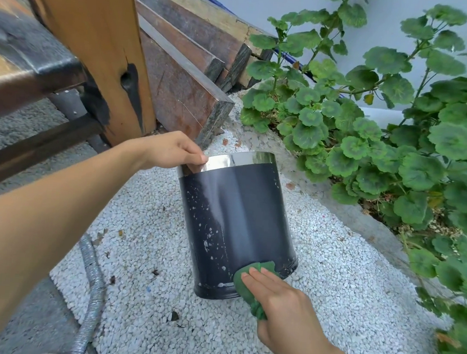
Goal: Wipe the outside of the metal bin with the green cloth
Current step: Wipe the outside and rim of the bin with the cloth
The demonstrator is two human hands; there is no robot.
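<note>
White gravel (329, 296) underfoot, leafy plant (384, 127) on my right, stacked timber (185, 69) behind; dark metal bin (234, 227) stands on the gravel, tilted, pale specks down its side; my left hand (173, 149) closed on its shiny rim, fingers curled over the edge; my right hand (281, 300) flat, pressing the bunched green cloth (249, 284) against the bin's lower wall near the base.

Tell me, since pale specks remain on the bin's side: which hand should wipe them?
Right. The right hand already presses the green cloth on the metal bin; the left hand grips its rim, steadying it.
</note>
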